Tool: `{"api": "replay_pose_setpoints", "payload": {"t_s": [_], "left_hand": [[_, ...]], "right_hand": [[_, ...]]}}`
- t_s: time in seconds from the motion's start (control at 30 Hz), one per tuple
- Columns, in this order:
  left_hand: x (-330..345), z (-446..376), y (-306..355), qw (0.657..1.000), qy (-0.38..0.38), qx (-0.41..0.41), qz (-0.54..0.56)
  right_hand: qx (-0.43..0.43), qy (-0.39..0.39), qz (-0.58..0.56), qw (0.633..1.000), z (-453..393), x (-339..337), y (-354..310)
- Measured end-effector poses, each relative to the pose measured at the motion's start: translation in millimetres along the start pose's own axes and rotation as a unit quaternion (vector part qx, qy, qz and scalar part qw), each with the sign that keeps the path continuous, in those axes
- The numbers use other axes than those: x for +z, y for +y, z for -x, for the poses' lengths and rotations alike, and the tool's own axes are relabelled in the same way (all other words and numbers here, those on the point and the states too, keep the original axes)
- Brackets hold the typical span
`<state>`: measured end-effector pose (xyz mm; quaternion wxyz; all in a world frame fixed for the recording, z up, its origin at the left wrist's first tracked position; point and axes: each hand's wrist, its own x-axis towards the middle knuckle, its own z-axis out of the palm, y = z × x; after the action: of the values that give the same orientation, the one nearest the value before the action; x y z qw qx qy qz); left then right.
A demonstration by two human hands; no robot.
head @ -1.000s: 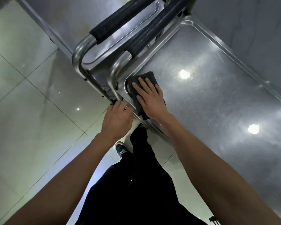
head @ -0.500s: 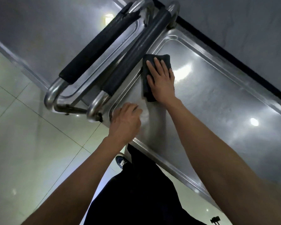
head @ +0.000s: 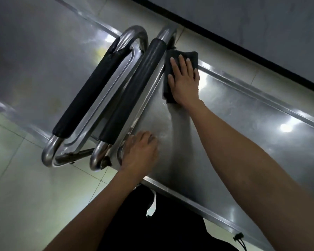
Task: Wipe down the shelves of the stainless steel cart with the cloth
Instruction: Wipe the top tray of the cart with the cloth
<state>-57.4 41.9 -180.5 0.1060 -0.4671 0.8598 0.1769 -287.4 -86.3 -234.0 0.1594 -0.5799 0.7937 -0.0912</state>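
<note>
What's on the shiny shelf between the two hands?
Nothing: in the head view, only bare steel of the cart's top shelf lies between the left hand and the right hand, which presses the dark cloth.

The cloth (head: 192,57) is coloured dark grey to black. The cart shelf (head: 243,127) is finished in silver-grey steel marked with white glare spots. The handle grips (head: 134,91) are covered in black. The floor (head: 25,187) is tiled in pale grey-green.
</note>
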Motion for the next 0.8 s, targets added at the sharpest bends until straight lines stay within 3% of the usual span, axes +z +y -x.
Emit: {"api": "replay_pose_setpoints", "payload": {"t_s": [0.17,0.37,0.6,0.8], "left_hand": [[1.4,4.1,-3.5,1.000,0.003,0.018,-0.012],[-0.6,10.1,-16.0,0.998,-0.049,0.047,-0.012],[-4.2,48.3,-42.0,0.980,-0.038,0.191,-0.035],[-1.3,88.0,-69.0,0.974,-0.039,0.221,-0.022]], "right_hand": [[0.040,-0.010,-0.007,0.999,47.4,5.1,-4.8],[0.076,-0.018,0.002,0.997,150.8,15.7,-11.2],[0.199,-0.019,0.013,0.980,287.2,46.6,-58.7],[0.286,-0.028,-0.003,0.958,337.0,53.3,-104.0]]}}
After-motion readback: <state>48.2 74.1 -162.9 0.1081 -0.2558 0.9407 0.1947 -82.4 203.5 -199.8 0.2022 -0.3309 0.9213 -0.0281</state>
